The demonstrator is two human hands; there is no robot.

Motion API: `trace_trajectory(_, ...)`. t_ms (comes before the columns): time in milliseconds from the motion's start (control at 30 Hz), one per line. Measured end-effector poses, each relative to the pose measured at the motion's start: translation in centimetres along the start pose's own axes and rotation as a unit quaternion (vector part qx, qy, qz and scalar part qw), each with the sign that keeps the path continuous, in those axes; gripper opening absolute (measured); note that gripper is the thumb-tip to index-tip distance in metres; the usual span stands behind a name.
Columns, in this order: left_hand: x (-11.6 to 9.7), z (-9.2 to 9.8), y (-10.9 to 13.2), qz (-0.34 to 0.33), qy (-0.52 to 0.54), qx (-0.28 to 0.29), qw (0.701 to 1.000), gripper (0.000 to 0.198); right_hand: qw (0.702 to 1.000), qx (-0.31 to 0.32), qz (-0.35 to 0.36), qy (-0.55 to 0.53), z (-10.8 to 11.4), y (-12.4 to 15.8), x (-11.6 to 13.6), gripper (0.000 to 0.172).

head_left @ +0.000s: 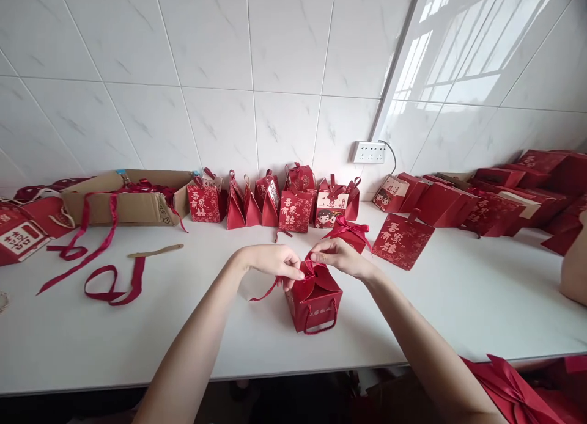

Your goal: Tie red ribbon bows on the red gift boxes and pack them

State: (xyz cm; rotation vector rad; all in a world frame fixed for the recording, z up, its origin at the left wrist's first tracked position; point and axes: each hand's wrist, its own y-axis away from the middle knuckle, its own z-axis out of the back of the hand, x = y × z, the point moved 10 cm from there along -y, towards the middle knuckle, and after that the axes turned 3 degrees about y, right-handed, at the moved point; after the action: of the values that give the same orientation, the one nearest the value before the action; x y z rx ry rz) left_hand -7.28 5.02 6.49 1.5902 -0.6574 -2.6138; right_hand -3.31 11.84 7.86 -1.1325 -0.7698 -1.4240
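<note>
A red gift box (pixel 315 311) with a rope handle hanging down its front stands on the white table in front of me. Its top flaps are folded together. A dark red ribbon (pixel 265 291) runs over the top, one loose tail trailing to the left. My left hand (pixel 276 264) is closed in a pinch on the ribbon at the left of the box top. From the other side my right hand (pixel 338 257) pinches a ribbon loop above the flaps. Just behind it sits another red box with a ribbon bow (pixel 349 228), partly covered by my right hand.
Red gift boxes (pixel 293 211) line the wall, with more heaped at right (pixel 499 207). At left are a cardboard box (pixel 135 210) of ribbons, a wooden stick (pixel 156 251) and loose ribbon (pixel 112 292). Another person's arm (pixel 574 268) rests at the right edge.
</note>
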Motion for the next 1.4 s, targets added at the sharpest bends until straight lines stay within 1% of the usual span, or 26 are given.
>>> trace_trajectory(100,-0.7,1.6,-0.8,-0.049,0.036,-0.076,0.995,0.029,0.998,-0.062,0.013,-0.017,1.1,-0.4,-1.0,0.044)
trace_trajectory(167,-0.3,2.3,-0.8,-0.073,0.058,-0.127,0.987,0.030,0.993,-0.108,0.015,-0.043,1.7,-0.2,-1.8,0.043)
trace_trajectory(233,0.3,2.5,-0.6,-0.085,0.050,-0.168,0.981,0.026,0.988,-0.146,0.016,-0.056,1.9,0.4,-2.3,0.041)
trace_trajectory(300,0.5,2.0,-0.1,-0.098,0.030,-0.186,0.977,0.018,0.984,-0.169,0.023,-0.050,1.7,1.2,-2.4,0.038)
trace_trajectory(333,0.5,1.7,0.1,-0.104,0.025,-0.191,0.976,0.015,0.983,-0.175,0.029,-0.042,1.6,1.6,-2.2,0.036)
trace_trajectory(367,0.4,1.4,0.3,-0.108,0.026,-0.194,0.975,0.019,0.983,-0.177,0.036,-0.036,1.4,2.0,-1.9,0.035)
trace_trajectory(433,0.5,1.0,0.6,-0.103,0.030,-0.201,0.974,0.034,0.981,-0.184,0.050,-0.032,1.1,2.7,-1.3,0.035)
trace_trajectory(467,0.4,1.0,0.7,-0.101,0.022,-0.209,0.972,0.036,0.981,-0.185,0.057,-0.035,1.0,2.9,-1.0,0.035)
trace_trajectory(500,0.3,1.1,0.8,-0.103,0.009,-0.218,0.970,0.033,0.980,-0.184,0.064,-0.036,1.0,3.1,-0.7,0.034)
trace_trajectory(600,-0.4,1.6,1.0,-0.127,-0.036,-0.245,0.960,0.011,0.981,-0.176,0.078,-0.016,0.8,3.4,0.1,0.031)
trace_trajectory(633,-0.4,1.8,1.1,-0.132,-0.045,-0.251,0.958,0.009,0.981,-0.175,0.082,-0.005,0.8,3.4,0.3,0.030)
trace_trajectory(733,-0.2,2.5,1.2,-0.138,-0.053,-0.272,0.951,0.018,0.979,-0.180,0.087,0.027,0.9,3.5,0.6,0.031)
trace_trajectory(800,-0.3,2.8,1.4,-0.148,-0.067,-0.285,0.945,0.017,0.976,-0.189,0.092,0.048,1.0,3.5,0.7,0.030)
trace_trajectory(867,-0.6,2.8,1.5,-0.158,-0.086,-0.288,0.941,0.011,0.974,-0.194,0.098,0.066,1.1,3.6,0.9,0.028)
trace_trajectory(967,-0.9,2.6,1.5,-0.155,-0.096,-0.279,0.943,0.022,0.978,-0.169,0.108,0.064,0.6,3.5,1.1,0.026)
trace_trajectory(1033,-1.1,2.3,1.4,-0.154,-0.082,-0.259,0.950,0.024,0.981,-0.139,0.118,0.060,0.1,3.4,1.2,0.026)
trace_trajectory(1100,-1.4,1.9,1.3,-0.160,-0.056,-0.239,0.956,0.025,0.981,-0.127,0.131,0.070,-0.3,3.4,1.4,0.026)
trace_trajectory(1167,-1.3,1.8,1.2,-0.159,-0.020,-0.227,0.961,0.027,0.978,-0.132,0.142,0.082,-0.3,3.4,1.5,0.024)
trace_trajectory(1233,-0.7,1.9,0.9,-0.139,0.012,-0.231,0.963,0.030,0.976,-0.139,0.144,0.081,-0.2,3.4,1.3,0.022)
trace_trajectory(1333,0.3,2.2,0.8,-0.111,0.044,-0.243,0.963,0.035,0.978,-0.152,0.128,0.069,-0.1,3.2,0.8,0.019)
trace_trajectory(1400,0.5,2.1,0.6,-0.112,0.066,-0.225,0.966,0.032,0.977,-0.173,0.113,0.052,0.1,3.3,0.4,0.011)
